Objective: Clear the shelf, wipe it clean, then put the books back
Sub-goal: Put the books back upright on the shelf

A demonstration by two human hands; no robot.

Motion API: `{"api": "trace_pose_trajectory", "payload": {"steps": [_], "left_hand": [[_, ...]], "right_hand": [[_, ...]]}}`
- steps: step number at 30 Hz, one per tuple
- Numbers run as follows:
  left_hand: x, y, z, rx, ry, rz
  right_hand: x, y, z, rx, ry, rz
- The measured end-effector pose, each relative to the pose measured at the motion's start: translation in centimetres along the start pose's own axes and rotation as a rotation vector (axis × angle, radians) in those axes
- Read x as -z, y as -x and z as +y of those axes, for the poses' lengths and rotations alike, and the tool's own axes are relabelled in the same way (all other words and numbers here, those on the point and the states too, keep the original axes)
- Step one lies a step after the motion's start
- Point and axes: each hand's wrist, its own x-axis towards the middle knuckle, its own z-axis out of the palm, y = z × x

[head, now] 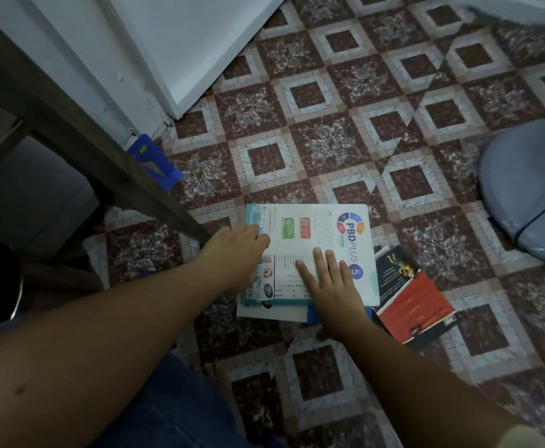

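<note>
Right hand [329, 282] lies flat on the top book's cover, fingers straight and slightly spread, pressing down and gripping nothing. Left hand [235, 250] is at the same book's left edge, fingers curled over it in a grip; thumb hidden.

Top book is a white workbook [329, 227] marked "PBD PLUS FIZIK 5", lying flat on the patterned tile floor [329, 143], directly under both hands. It's on top of a small stack [264, 310]; lower edges stick out at the near-left corner, count unclear.

1 red-and-black book [413, 299] lies on the floor just right of the right hand, touching the stack and tilted, its corner tucked under the workbook.

Dark wood frame [70, 124] runs diagonally on the left, past the left hand. Blue plastic item [155, 160] sits beside it near the white door [200, 43]. Grey-blue rounded object [529, 189] at far right, well apart from the books.
</note>
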Motion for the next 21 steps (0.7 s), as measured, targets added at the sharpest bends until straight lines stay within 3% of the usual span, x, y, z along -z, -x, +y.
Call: {"api": "trace_pose_trajectory", "payload": {"steps": [9,21], "left_hand": [[-1.6,0.5,-0.4,0.052,0.08,-0.067],[-1.2,1.1,-0.2,0.059,0.118,-0.053]], "right_hand": [[-0.5,-0.2,0.2,0.022,-0.026,0.052],[1.6,-0.8,0.5,0.066,0.063,-0.084]]}}
